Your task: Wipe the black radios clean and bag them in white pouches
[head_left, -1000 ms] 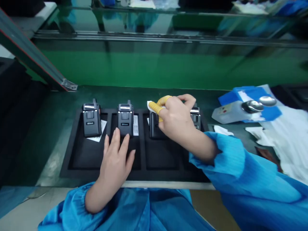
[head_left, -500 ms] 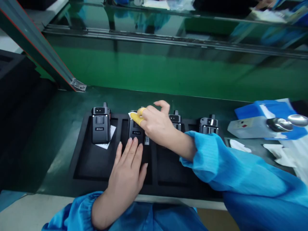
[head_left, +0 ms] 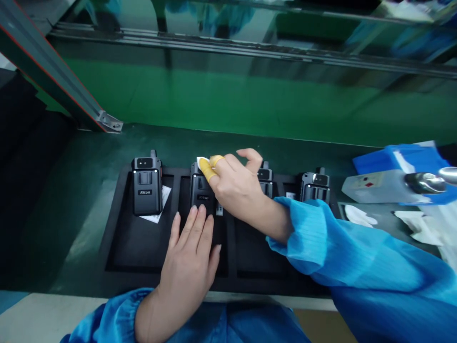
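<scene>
Two fingers of my right hand [head_left: 237, 183] wear yellow finger cots and are closed on a small white wipe [head_left: 203, 161]. They press it against the upper back of a black handheld radio [head_left: 203, 196] marked "Riton". My left hand [head_left: 189, 262] lies flat with fingers stretched, its fingertips at that radio's lower end. Another such radio [head_left: 147, 190] rests to the left, over a white paper slip [head_left: 162, 205]. Two more radios, one [head_left: 266, 178] partly behind my right hand and one [head_left: 315, 186] by my sleeve, are to the right. All lie along a black foam tray [head_left: 116, 228].
At the right stand a translucent bottle [head_left: 374, 186] with a metal top and a blue box [head_left: 432, 159]. Crumpled white wipes [head_left: 360, 216] lie near them. A green panel [head_left: 214, 100] closes off the back; a metal post [head_left: 67, 71] slants at the left.
My right hand has slid the wipe slightly right and up along the radio's top edge. My left hand stays in place. The whole view has shifted a little.
</scene>
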